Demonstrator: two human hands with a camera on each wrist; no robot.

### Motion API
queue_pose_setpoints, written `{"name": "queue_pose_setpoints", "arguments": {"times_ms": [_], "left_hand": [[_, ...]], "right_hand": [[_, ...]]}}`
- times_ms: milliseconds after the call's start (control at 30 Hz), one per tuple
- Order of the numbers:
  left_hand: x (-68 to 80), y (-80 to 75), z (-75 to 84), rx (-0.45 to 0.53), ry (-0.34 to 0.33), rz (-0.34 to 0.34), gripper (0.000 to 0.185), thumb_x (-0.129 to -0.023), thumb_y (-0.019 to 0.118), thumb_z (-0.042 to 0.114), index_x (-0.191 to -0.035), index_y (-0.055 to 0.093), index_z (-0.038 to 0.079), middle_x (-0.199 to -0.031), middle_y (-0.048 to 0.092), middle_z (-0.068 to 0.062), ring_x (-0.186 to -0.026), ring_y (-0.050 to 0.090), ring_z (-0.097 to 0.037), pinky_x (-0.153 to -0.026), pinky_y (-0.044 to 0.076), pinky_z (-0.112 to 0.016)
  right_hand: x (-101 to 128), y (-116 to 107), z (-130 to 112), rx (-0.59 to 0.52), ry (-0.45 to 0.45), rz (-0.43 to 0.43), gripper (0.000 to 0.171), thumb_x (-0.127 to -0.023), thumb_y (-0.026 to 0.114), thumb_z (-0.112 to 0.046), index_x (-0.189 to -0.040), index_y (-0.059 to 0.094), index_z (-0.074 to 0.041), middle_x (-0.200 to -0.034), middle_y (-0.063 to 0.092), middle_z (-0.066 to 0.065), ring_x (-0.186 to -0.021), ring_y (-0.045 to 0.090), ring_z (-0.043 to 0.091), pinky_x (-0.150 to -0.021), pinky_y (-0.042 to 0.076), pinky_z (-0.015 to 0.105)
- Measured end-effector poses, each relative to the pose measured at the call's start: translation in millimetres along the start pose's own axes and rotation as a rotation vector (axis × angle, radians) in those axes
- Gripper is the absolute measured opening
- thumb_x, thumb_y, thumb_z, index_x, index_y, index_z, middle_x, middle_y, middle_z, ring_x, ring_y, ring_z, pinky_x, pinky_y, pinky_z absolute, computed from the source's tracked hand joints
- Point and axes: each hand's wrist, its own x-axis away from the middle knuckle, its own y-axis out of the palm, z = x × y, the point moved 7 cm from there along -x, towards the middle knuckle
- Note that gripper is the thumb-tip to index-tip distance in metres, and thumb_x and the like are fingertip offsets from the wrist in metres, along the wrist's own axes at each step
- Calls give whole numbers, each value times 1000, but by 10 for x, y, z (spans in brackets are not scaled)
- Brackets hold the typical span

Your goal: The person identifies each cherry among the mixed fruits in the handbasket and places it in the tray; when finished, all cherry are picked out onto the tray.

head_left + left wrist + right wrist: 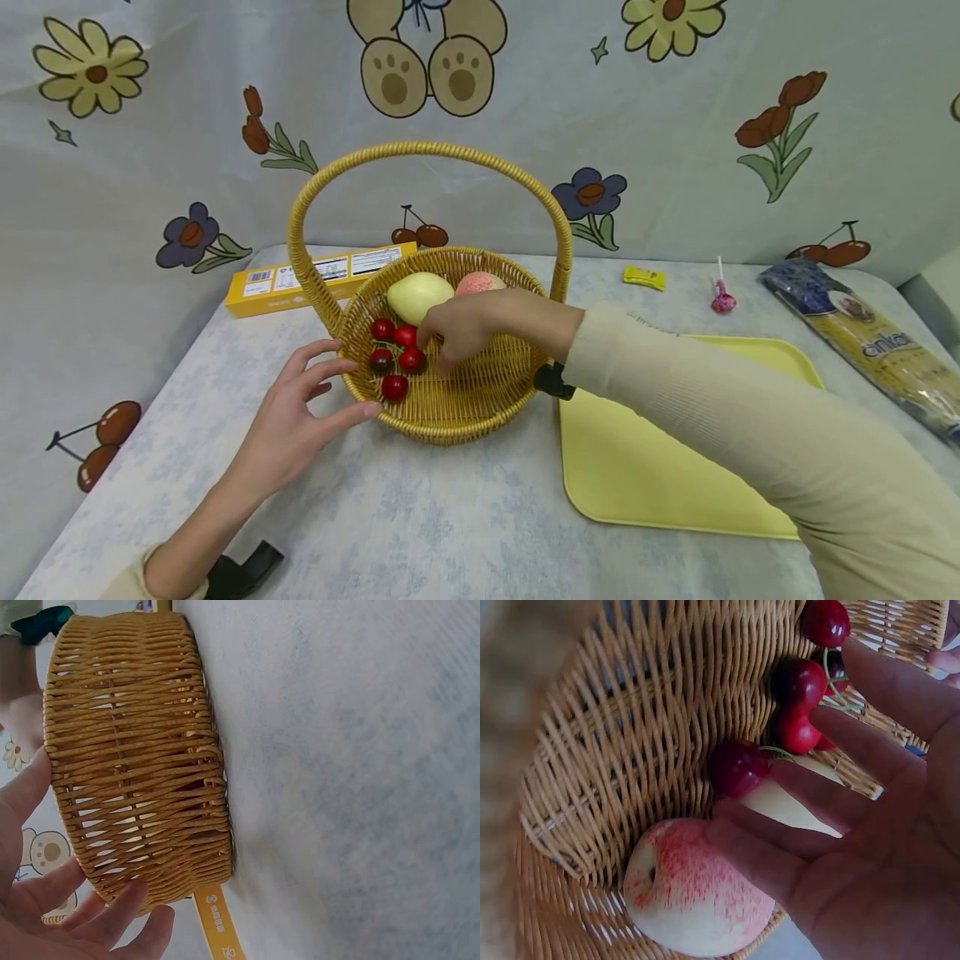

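Your right hand (pixel 468 329) reaches down into the wicker basket (pixel 480 400), fingers loosely spread and slightly bent, with nothing pinched or gripped. Its fingertips (pixel 780 772) hang just above the cluster of red cherries (pixel 395 358), which lies on the left side of the basket floor; whether a fingertip touches a cherry, you cannot tell from these views. Behind the cherries, toward the far wall, sit a pale green mango (pixel 417 295) and a peach (pixel 478 283); in the right wrist view the peach (pixel 694 892) rests against the woven wall, right beside your fingers.

Your left hand (pixel 300 408) stands outside the basket at its left rim, fingers straight and spread, the thumb tip touching the weave and the other fingertips at the wall (pixel 135 772). It holds nothing.

The basket stands on the table (pixel 420 517), just left of a yellow tray (pixel 660 467). Well apart, at the far edge, lie a yellow box (pixel 300 279), a lollipop (pixel 722 296) and a spaghetti packet (pixel 870 342).
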Motion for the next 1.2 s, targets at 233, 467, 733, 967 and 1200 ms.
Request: {"name": "queue_pose_setpoints", "arguments": {"times_ms": [233,467,733,967,1200], "left_hand": [[-8,7,-1,7,6,2,53,-83,82,35,-119,65,0,-143,38,-11,-135,34,-35,-100,44,-56],[-9,9,-6,-3,-1,3,54,-82,82,36,-119,65,0,-144,38,-10,-135,35,-35,-100,44,-56],[-5,9,-9,-6,7,4,54,-83,82,35,-119,65,0,-144,38,-11,-135,35,-35,-100,44,-55],[-11,9,0,5,26,10,52,-82,82,33,-118,65,-1,-142,39,-11,-133,37,-35,-99,45,-56],[-5,7,-13,5,20,11,52,-82,82,33,-118,65,0,-143,39,-11,-133,37,-35,-100,44,-56]], "right_hand": [[-48,63,-3,20,-23,-61,50,-97,65,-22,-144,51,-14,-143,48,2,-126,44,15,-109,34,33],[-87,57,31,38,-59,-36,43,-94,66,-12,-136,58,-10,-120,56,4,-102,48,15,-91,41,27],[-74,84,80,87,-70,-67,46,-90,60,3,-135,59,-6,-129,58,7,-108,50,15,-92,42,26],[34,19,44,40,-205,10,44,-85,58,8,-126,66,-4,-110,61,6,-91,48,16,-80,39,24],[289,-63,-31,-11,-349,179,35,-86,62,5,-120,68,-1,-101,63,7,-89,48,16,-81,40,25]]}}
